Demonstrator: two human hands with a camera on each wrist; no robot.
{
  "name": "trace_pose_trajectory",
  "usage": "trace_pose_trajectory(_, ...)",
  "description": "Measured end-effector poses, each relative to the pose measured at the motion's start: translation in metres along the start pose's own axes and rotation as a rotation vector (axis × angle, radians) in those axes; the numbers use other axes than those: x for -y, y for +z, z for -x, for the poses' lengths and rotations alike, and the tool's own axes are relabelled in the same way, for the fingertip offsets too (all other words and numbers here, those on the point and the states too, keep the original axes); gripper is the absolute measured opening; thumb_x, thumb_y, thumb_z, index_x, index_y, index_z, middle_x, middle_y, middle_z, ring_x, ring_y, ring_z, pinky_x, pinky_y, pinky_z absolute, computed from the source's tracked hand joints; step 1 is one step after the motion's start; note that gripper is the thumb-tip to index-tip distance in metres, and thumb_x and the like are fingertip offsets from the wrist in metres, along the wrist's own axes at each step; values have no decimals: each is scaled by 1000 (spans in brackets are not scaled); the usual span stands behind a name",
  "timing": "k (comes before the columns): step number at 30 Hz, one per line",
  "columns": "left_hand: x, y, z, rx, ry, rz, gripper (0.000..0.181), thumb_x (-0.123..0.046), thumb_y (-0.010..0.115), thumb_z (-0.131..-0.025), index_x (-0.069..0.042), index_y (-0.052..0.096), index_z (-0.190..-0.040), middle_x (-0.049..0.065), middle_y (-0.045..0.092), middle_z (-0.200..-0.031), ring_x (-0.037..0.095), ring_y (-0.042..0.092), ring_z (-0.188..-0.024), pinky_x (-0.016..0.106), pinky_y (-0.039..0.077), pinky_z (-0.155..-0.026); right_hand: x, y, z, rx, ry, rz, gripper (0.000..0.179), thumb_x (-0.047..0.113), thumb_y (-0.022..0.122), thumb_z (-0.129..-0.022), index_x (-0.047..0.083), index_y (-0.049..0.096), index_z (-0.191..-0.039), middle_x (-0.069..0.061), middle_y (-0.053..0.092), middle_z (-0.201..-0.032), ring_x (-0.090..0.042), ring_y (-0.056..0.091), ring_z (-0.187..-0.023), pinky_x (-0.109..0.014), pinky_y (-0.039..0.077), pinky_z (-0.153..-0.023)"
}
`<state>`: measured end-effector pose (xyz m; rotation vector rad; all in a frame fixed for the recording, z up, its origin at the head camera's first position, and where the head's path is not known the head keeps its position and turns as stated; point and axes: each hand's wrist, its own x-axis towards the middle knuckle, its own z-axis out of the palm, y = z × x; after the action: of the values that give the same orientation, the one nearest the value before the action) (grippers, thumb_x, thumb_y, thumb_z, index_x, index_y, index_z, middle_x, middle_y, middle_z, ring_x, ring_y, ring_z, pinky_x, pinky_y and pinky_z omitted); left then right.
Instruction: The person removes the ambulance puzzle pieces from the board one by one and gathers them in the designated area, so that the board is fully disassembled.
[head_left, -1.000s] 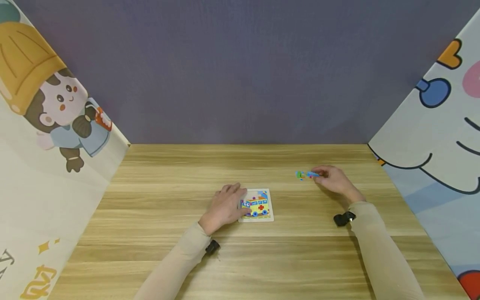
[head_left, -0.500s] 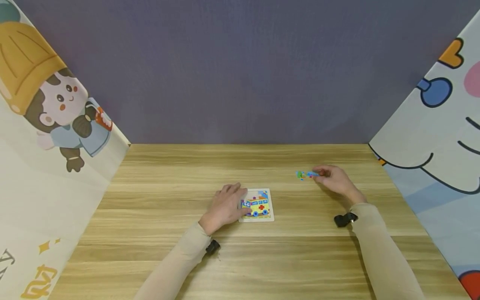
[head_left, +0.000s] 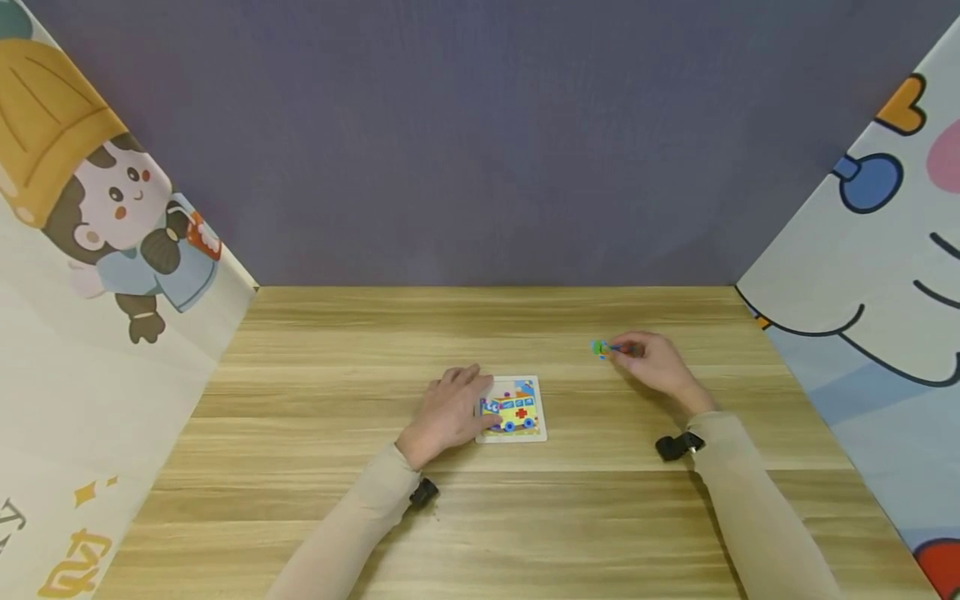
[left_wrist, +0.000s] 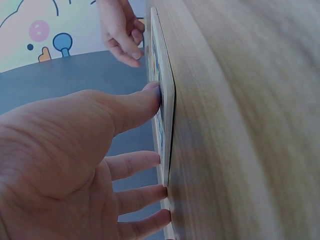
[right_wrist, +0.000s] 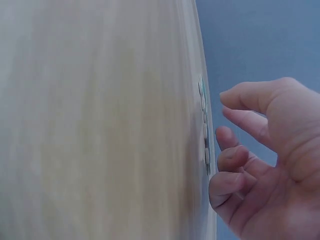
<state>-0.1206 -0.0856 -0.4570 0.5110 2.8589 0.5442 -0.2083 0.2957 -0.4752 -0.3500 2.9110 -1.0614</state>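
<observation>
A small square jigsaw puzzle board (head_left: pixel 519 414) with a yellow ambulance picture and a pale frame lies flat on the table. My left hand (head_left: pixel 445 418) rests on its left side; in the left wrist view the thumb presses the face of the board (left_wrist: pixel 167 102) and the straight fingers touch along its edge. To the right and farther back, my right hand (head_left: pixel 654 363) hovers over loose puzzle pieces (head_left: pixel 598 348) in green and blue. The right wrist view shows thumb and forefinger apart, close beside the thin pieces (right_wrist: pixel 204 112), with nothing held; the other fingers are loosely curled.
The wood-grain table (head_left: pixel 480 533) ends at a dark grey back wall (head_left: pixel 480 150). Side panels with cartoon prints, a left panel (head_left: pixel 67 350) and a right panel (head_left: pixel 862 275), flank it. A black wrist camera (head_left: pixel 678 447) sits on the right sleeve.
My right hand has shifted slightly left over the loose pieces and now covers more of the blue one. The left hand and the board stay in place.
</observation>
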Motion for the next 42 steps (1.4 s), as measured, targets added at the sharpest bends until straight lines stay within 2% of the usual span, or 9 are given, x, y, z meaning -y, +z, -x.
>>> trace_pose_trajectory(11, 2, 2, 0, -4, -1, 6, 72, -52, 75, -96, -15, 56, -155, 17, 40, -170, 43, 39, -155, 65, 35, -126, 9, 12, 3, 47, -21, -23, 27, 23, 69, -104, 6, 76, -124, -14, 74, -115, -22, 64, -91, -34, 52, -79)
trace_pose_trajectory(23, 1, 2, 0, 5, -6, 4, 73, -52, 75, -96, -15, 55, -156, 17, 40, -170, 43, 39, -155, 65, 35, -126, 25, 27, 4, 67, -67, -59, 25, 18, 70, -103, 5, 77, -123, -11, 75, -108, -18, 62, -82, -29, 51, -71)
trace_pose_trajectory(33, 2, 2, 1, -7, 7, 7, 72, -51, 75, -96, -14, 56, -154, 19, 42, -169, 44, 40, -154, 65, 36, -125, 35, 37, 2, 93, -72, -53, 26, 18, 71, -101, 6, 77, -123, -10, 76, -108, -15, 59, -73, -26, 49, -65)
trace_pose_trajectory(42, 2, 2, -2, -2, -6, 1, 72, -52, 75, -96, -15, 56, -155, 17, 41, -169, 43, 39, -155, 64, 36, -125, 51, 45, 5, 123, -87, -79, 25, 18, 70, -101, 7, 77, -122, -9, 77, -107, -14, 60, -78, -26, 50, -68)
